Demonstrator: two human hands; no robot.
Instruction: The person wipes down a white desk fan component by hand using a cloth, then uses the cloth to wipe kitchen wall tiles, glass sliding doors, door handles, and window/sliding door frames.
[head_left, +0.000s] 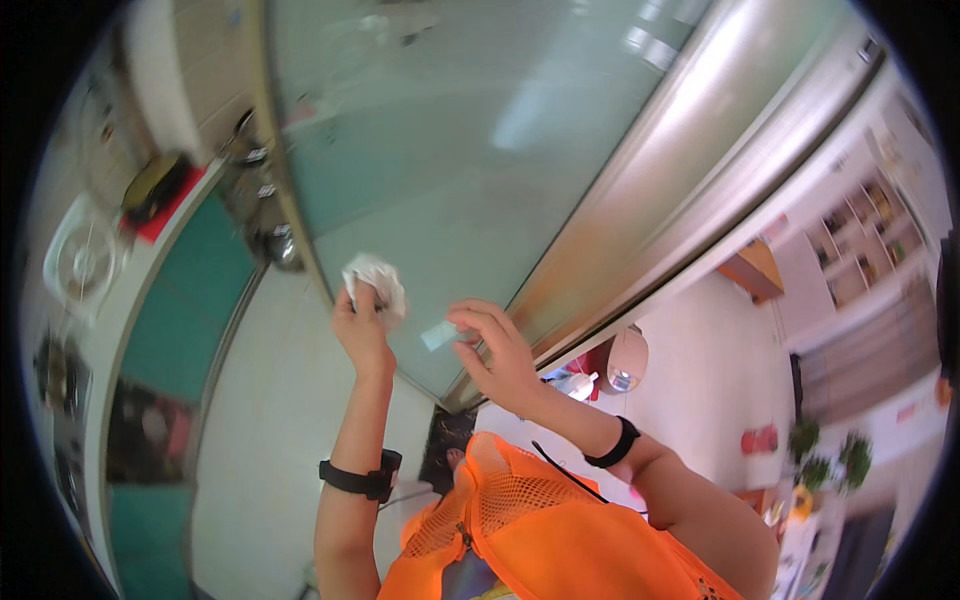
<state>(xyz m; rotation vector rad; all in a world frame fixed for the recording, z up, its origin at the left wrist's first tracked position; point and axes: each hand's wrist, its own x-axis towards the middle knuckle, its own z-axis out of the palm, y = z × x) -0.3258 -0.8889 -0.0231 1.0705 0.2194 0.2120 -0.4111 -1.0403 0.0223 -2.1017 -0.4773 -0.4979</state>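
My left hand (364, 330) grips a crumpled white cloth or tissue (379, 281) in front of the glass door panel (450, 187), close to its left frame edge. To the right, my right hand (499, 356) is raised beside the same glass with thumb and fingers apart. A small pale rectangular piece (437, 336), perhaps a sticker on the glass, shows just by its fingertips; whether they touch it I cannot tell. Black bands circle both of my forearms.
A broad metal door frame (645, 202) slants along the panel's right side. On the left runs a counter with green cabinet doors (169, 330), with a white fan (84, 259) and a pan (156, 187) on top. Metal pots (281, 244) stand behind the door's left edge. Shelves (862, 232) and plants (851, 457) are off right.
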